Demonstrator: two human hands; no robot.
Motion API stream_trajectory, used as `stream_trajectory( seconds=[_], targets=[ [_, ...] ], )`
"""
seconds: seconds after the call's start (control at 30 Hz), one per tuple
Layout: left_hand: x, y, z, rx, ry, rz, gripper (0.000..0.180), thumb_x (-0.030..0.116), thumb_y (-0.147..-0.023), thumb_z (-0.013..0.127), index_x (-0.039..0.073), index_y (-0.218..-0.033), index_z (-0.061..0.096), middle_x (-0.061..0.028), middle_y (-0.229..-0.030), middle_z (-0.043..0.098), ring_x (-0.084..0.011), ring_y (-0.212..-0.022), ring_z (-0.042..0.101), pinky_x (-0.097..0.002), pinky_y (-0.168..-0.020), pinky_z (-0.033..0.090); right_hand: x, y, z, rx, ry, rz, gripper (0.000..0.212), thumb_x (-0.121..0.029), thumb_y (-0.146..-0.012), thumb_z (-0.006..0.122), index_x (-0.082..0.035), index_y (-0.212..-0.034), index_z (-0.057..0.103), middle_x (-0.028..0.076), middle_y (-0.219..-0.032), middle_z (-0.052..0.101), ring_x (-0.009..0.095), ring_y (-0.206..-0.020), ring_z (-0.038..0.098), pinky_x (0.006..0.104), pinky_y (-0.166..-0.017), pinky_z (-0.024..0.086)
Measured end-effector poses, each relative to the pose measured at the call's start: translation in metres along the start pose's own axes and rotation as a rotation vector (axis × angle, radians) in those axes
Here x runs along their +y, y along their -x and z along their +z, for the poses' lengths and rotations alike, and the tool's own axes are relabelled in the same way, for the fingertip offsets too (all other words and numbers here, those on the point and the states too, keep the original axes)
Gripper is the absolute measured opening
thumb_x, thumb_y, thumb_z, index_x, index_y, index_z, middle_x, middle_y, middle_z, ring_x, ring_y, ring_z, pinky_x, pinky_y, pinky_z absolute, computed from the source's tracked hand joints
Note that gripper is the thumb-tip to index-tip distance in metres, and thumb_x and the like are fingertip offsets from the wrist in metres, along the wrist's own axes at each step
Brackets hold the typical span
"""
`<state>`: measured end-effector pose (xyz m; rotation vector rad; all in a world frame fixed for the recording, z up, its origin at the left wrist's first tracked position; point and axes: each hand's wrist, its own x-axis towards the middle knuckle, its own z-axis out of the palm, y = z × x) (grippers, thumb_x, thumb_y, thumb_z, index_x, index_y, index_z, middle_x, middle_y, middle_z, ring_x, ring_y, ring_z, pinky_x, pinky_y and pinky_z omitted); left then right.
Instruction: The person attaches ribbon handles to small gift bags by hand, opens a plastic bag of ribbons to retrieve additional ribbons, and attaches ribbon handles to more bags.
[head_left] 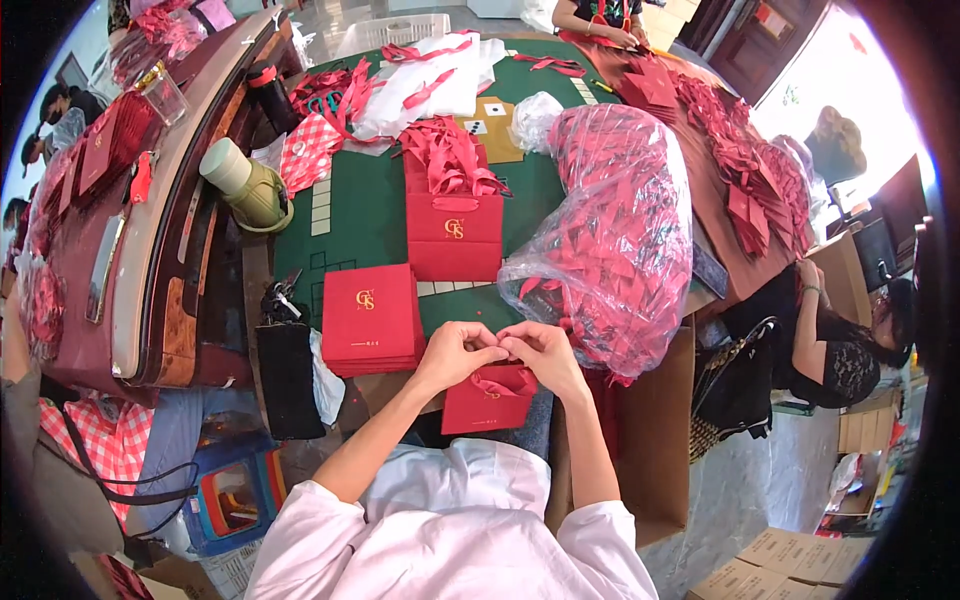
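In front of my body, a small red paper gift bag (487, 412) with gold print hangs at the table's near edge. My left hand (458, 354) and my right hand (545, 355) meet just above it, thumbs and fingertips pinched together. Red ribbon (492, 382) at the bag's top runs up towards the fingertips, and both hands appear closed on it; the exact grip is partly hidden. Left of my hands lies a neat stack of flat red bags (368, 318). Beyond them, an opened red bag (455, 235) is filled with loose red ribbons (450, 155).
A big clear plastic sack of red ribbons (625, 230) bulges at the right. A green flask (248, 185), a black bottle (268, 95) and a black pouch (286, 380) stand or hang along the left. A cardboard box (650, 440) is by my right arm. Other people sit around.
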<state>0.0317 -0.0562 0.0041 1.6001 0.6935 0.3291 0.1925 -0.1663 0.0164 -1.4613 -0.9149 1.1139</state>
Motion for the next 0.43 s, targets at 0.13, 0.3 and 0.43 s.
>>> stream_trajectory(
  seconds=[0.13,0.3,0.43],
  targets=[
    [0.007,0.007,0.002,-0.028,0.042,0.048,0.015,0.010,-0.087,0.075,0.000,-0.097,0.070,-0.0017,-0.089,0.071,-0.0022,-0.072,0.059,-0.0202,-0.064,0.048,0.003,0.006,0.001,0.063,-0.109,-0.101,0.014,-0.008,-0.095,0.064,0.003,-0.102,0.068,0.002,-0.085,0.069,0.007,-0.078,0.062,0.0224,-0.070,0.050],
    [0.005,0.030,-0.002,-0.071,0.561,0.104,0.040,0.014,-0.085,0.076,0.001,-0.120,0.062,-0.0096,-0.114,0.067,-0.0130,-0.102,0.064,-0.0306,-0.089,0.052,-0.013,0.018,-0.017,0.300,-0.273,-0.109,0.012,-0.012,-0.096,0.065,-0.003,-0.103,0.068,-0.003,-0.080,0.065,0.003,-0.069,0.056,0.0184,-0.060,0.041],
    [0.003,0.046,0.001,-0.189,-0.032,0.192,0.075,0.025,-0.081,0.079,0.004,-0.144,0.044,-0.0170,-0.134,0.060,-0.0281,-0.128,0.056,-0.0391,-0.110,0.039,-0.013,0.017,-0.013,0.414,-0.150,-0.086,0.015,-0.015,-0.096,0.066,-0.004,-0.104,0.069,-0.004,-0.081,0.065,0.003,-0.067,0.055,0.0179,-0.059,0.041]
  ],
)
